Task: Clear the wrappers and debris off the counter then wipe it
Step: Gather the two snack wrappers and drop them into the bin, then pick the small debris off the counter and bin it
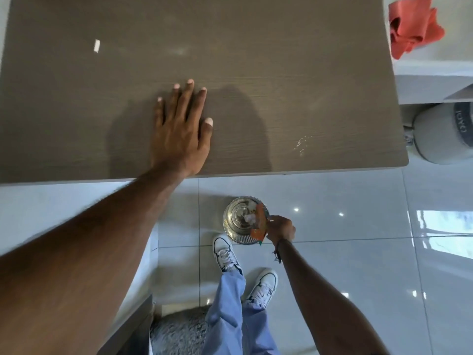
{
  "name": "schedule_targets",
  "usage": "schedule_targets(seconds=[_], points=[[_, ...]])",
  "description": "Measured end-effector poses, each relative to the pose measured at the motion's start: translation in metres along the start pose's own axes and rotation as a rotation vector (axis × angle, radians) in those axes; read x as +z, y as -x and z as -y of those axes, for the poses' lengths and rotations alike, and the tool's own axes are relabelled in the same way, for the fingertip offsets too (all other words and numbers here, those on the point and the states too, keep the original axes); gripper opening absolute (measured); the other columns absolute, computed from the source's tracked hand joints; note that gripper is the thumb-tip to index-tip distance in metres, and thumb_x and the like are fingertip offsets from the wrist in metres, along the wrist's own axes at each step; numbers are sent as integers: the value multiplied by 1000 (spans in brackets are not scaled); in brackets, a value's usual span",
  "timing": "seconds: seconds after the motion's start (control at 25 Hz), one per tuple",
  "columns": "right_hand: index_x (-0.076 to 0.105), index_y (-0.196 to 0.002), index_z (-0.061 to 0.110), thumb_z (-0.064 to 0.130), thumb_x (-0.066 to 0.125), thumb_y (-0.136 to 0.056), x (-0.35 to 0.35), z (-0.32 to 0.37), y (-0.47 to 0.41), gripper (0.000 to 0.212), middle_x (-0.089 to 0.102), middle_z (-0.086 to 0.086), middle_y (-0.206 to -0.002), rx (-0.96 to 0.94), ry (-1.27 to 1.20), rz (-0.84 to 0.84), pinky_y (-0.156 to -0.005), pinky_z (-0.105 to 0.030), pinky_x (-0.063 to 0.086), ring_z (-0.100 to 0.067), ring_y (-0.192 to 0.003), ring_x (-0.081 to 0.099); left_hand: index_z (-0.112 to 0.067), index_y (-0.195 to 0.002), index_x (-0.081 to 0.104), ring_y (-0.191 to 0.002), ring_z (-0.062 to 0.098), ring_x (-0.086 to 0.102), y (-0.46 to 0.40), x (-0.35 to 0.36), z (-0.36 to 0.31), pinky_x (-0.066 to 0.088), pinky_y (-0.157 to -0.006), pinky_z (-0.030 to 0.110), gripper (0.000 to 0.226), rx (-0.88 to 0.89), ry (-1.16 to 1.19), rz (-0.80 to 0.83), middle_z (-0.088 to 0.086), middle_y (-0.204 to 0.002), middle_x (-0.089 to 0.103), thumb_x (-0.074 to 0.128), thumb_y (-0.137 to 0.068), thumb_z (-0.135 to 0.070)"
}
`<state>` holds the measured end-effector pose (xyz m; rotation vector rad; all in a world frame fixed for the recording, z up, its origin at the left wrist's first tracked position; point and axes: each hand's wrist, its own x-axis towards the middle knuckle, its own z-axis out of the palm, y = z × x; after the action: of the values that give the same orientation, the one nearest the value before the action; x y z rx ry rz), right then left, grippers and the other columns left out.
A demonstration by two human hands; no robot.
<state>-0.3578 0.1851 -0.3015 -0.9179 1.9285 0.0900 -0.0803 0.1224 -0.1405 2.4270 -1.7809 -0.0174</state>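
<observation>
My left hand (180,126) lies flat and open on the brown wood-grain counter (256,60), fingers spread, near the front edge. Down at the floor, my right hand (280,229) is shut on an orange wrapper (258,226), holding it at the rim of a small round metal bin (242,219) that has bits of rubbish inside. A small white scrap (97,45) lies on the counter at the far left. Pale crumbs (300,144) are scattered near the counter's front right corner.
A red cloth (414,26) lies crumpled on a white surface beyond the counter's right end. A grey round object (445,134) stands on the floor to the right. My feet in white shoes (227,254) stand on glossy white tiles beside the bin.
</observation>
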Motion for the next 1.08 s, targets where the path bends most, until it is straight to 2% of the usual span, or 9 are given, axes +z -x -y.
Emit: schedule_targets(seconds=[0.12, 0.2, 0.32, 0.4, 0.52, 0.6, 0.76, 0.92, 1.08], points=[[79, -95, 10, 14, 58, -82, -13, -1, 14, 25, 77, -18, -99, -41, 12, 20, -95, -40, 54, -42, -102, 69, -23, -162, 25, -162, 30, 19, 0, -2, 1, 17, -131, 57, 61, 6, 1, 2, 6, -175, 20, 29, -104, -41], [79, -90, 4, 5, 59, -82, -25, -3, 28, 21, 76, -25, -94, -94, -65, 32, -91, -52, 56, -46, -98, 69, -23, -162, 25, -162, 30, 20, -1, -1, 1, 18, -131, 58, 60, 2, 4, 7, 6, -174, 20, 29, -104, -42], [79, -84, 8, 4, 62, -81, -44, 0, 51, 18, 77, -17, -87, -232, -114, 18, -83, -55, 59, -40, -87, 74, -24, -161, 24, -161, 29, 21, 0, -1, 1, 19, -130, 58, 60, 2, 0, 14, 5, -174, 21, 28, -104, -43], [78, -82, 13, 7, 61, -82, -54, 13, 73, 17, 77, -10, -82, -353, -105, -8, -78, -50, 61, -33, -80, 75, -24, -162, 23, -162, 29, 21, -1, -4, 0, 19, -130, 58, 61, -4, 12, 43, 5, -174, 21, 27, -104, -43], [76, -82, 20, 13, 62, -84, -67, 50, 111, 15, 76, 2, -71, -651, -21, -125, -66, -24, 57, -13, -65, 72, -21, -163, 23, -162, 29, 18, 0, -15, -6, 18, -131, 58, 64, -14, 31, 118, 5, -175, 19, 26, -103, -42], [74, -84, 26, 17, 64, -81, -75, 88, 137, 13, 72, 5, -64, -828, -47, -179, -59, -16, 50, -9, -59, 67, -16, -164, 23, -163, 28, 16, 7, -24, -2, 17, -131, 56, 67, -16, 63, 169, 6, -175, 17, 26, -102, -42], [73, -88, 27, 21, 66, -83, -74, 204, 166, 11, 69, 20, -68, -1175, -78, -207, -58, -6, 45, 0, -60, 63, -16, -164, 24, -162, 25, 19, 11, -33, 36, 23, -130, 54, 72, 20, 99, 174, 4, -175, 20, 36, -100, -49], [76, -90, 17, 20, 64, -82, -45, 336, 170, 15, 72, 3, -72, -1335, -11, -233, -65, -21, 52, -12, -63, 66, -13, -165, 18, -163, 25, 17, 11, -27, 45, 18, -132, 49, 77, 10, 80, 142, 6, -176, 14, 32, -103, -56], [77, -101, 8, 8, 62, -86, -8, 436, 155, 22, 77, -9, -98, -1384, 199, -73, -80, -38, 60, -23, -81, 72, -13, -166, 12, -164, 22, 12, 8, -20, 48, 11, -133, 47, 80, -1, 117, 126, 5, -176, 10, 31, -102, -57]])
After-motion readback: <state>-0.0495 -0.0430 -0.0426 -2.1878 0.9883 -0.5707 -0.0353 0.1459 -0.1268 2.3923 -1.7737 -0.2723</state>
